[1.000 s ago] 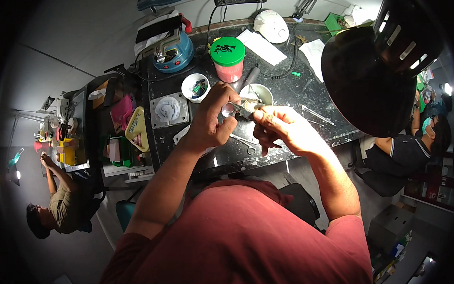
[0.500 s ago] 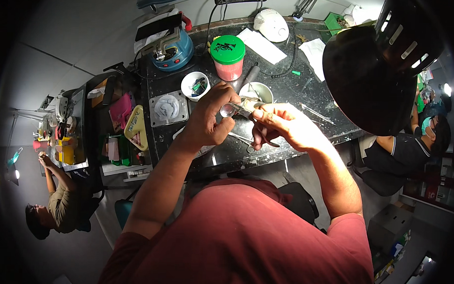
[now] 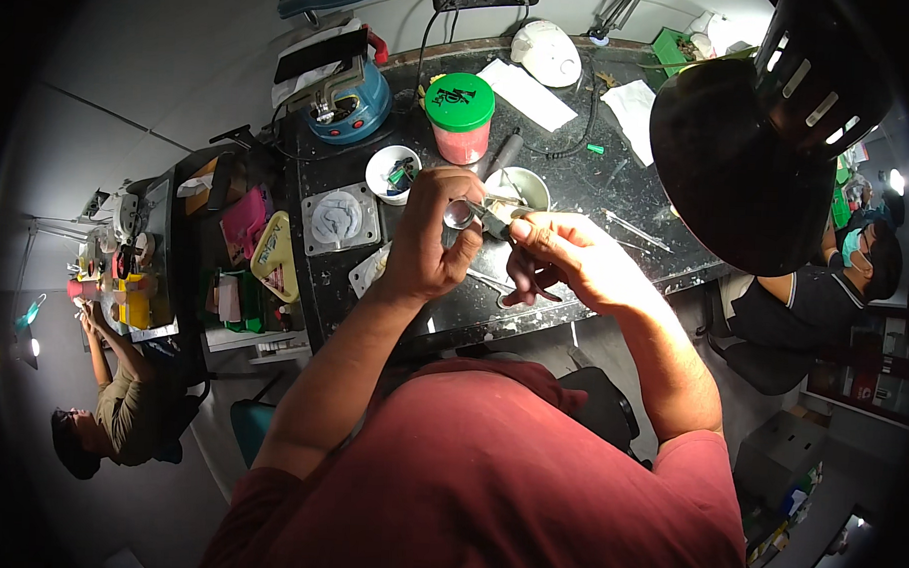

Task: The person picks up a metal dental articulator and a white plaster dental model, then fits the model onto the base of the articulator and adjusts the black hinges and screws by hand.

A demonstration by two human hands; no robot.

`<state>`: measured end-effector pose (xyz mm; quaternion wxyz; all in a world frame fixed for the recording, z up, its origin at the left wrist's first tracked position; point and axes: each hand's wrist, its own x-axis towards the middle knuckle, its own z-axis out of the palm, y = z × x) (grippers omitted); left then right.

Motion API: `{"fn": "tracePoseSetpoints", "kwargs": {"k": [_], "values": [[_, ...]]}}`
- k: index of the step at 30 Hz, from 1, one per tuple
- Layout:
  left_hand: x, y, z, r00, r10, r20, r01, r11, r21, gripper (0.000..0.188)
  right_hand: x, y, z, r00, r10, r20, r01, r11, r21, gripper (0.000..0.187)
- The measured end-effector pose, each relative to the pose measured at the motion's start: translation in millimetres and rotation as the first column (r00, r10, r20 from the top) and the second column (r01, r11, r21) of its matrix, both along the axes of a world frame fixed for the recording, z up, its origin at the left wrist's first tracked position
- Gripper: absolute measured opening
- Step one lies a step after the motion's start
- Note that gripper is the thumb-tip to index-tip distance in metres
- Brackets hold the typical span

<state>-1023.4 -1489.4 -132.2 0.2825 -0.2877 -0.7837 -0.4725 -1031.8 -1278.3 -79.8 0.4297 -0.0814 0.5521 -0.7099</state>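
Above the black workbench, my two hands come close together. My left hand is closed, its thumb and fingers gripping a small round, shiny, ring-like piece. In my right hand is a pair of pliers, its jaws pointing left at the round piece and its handles under my fingers. Whether the jaws clamp the piece is too small to tell. Just behind the hands stands a white bowl with thin tools leaning in it.
A green-lidded tub of pink material and a white cup with small green parts stand beyond my left hand. Left of it lies a square plate with white plaster. A black lamp hangs at the right. Two people work nearby.
My hands stay close together with only a slight shift. The pliers have turned a little in my right hand, and their jaws look darker now.
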Motion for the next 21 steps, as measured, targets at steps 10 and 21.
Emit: {"fn": "tracePoseSetpoints", "kwargs": {"k": [10,21], "values": [[5,4,-11,0.989,0.007,0.147,-0.016,0.998,0.063,0.024,-9,5,1,0.996,0.09,-0.023,-0.088,0.994,0.057,0.04],[7,3,-9,0.987,-0.013,0.159,0.006,0.999,0.045,0.025,-7,6,-8,0.998,0.058,-0.017,-0.058,0.998,-0.009,0.04]]}}
